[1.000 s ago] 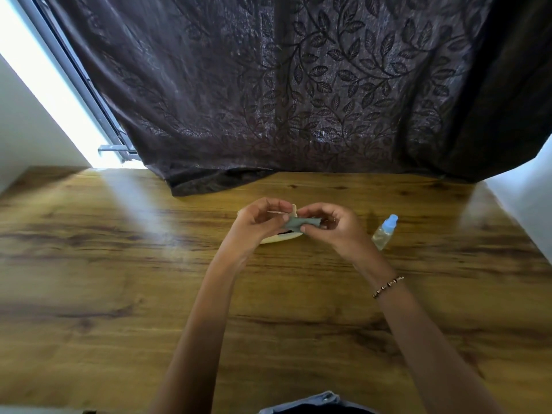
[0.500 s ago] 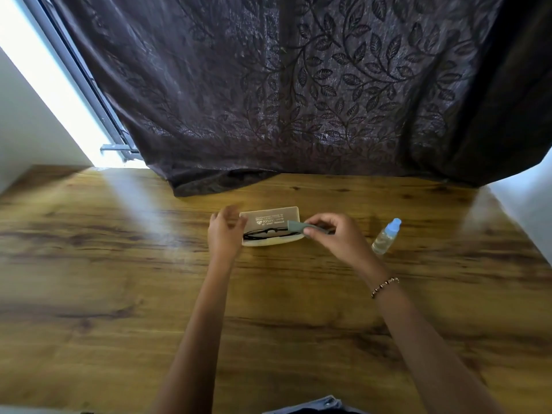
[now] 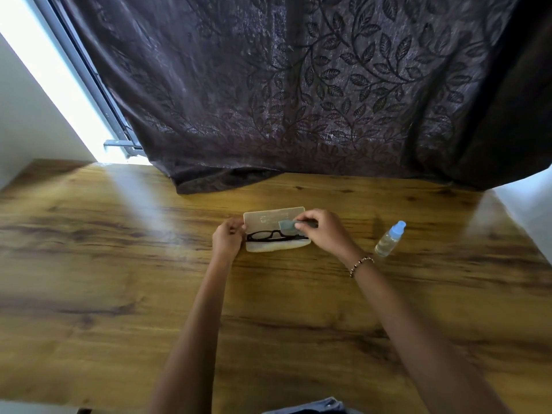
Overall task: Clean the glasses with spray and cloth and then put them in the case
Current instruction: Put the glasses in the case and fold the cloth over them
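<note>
The black glasses (image 3: 273, 236) lay inside the open case (image 3: 274, 225) on the tabletop (image 3: 119, 279). The right hand (image 3: 324, 231) pinched the folded cloth (image 3: 287, 226) over them, its grip clamped on it. The left hand (image 3: 228, 239) touched the case's left end, fingers curled; whether closed could not be told. The spray bottle (image 3: 389, 239) stood well to the right.

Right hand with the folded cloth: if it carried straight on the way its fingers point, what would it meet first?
Probably the raised lid of the open case; the right hand holds the cloth just above the glasses, pointing leftward. Depth is unclear.
</note>
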### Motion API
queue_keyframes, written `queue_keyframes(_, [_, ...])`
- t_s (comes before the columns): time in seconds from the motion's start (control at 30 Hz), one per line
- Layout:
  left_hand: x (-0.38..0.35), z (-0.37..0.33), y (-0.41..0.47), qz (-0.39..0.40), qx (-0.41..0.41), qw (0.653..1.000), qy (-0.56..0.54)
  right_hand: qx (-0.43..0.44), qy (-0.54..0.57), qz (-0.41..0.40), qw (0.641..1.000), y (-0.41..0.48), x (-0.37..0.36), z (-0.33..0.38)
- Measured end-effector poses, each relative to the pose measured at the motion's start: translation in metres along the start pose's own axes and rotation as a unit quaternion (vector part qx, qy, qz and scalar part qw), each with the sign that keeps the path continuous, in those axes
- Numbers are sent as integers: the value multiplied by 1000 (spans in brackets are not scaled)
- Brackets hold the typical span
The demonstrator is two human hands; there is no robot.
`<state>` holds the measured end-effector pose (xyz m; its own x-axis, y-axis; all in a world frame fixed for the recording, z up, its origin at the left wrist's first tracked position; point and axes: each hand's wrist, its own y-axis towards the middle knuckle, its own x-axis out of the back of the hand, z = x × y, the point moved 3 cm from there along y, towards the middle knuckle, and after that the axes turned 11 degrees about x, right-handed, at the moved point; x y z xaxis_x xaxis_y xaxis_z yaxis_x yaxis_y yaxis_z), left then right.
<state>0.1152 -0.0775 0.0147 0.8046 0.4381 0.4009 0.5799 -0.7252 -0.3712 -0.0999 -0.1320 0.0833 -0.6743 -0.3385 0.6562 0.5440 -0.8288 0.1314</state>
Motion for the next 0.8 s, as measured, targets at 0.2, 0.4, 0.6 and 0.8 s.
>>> queue_keyframes(0.2, [2,7,-12,-3,-72,997,-31,-3,4,41,999,10,-25,3])
queue_keyframes(0.4, [1,14,-16,0,-90,993,-72,-4,-6,42,999,14,-46,4])
queue_keyframes(0.6, [3,12,-22,8,-106,991,-81,26,-58,-45,997,7,-42,-11])
queue_keyframes(0.8, [1,13,-18,1,-87,992,-91,-85,30,-165,982,-5,-4,-31])
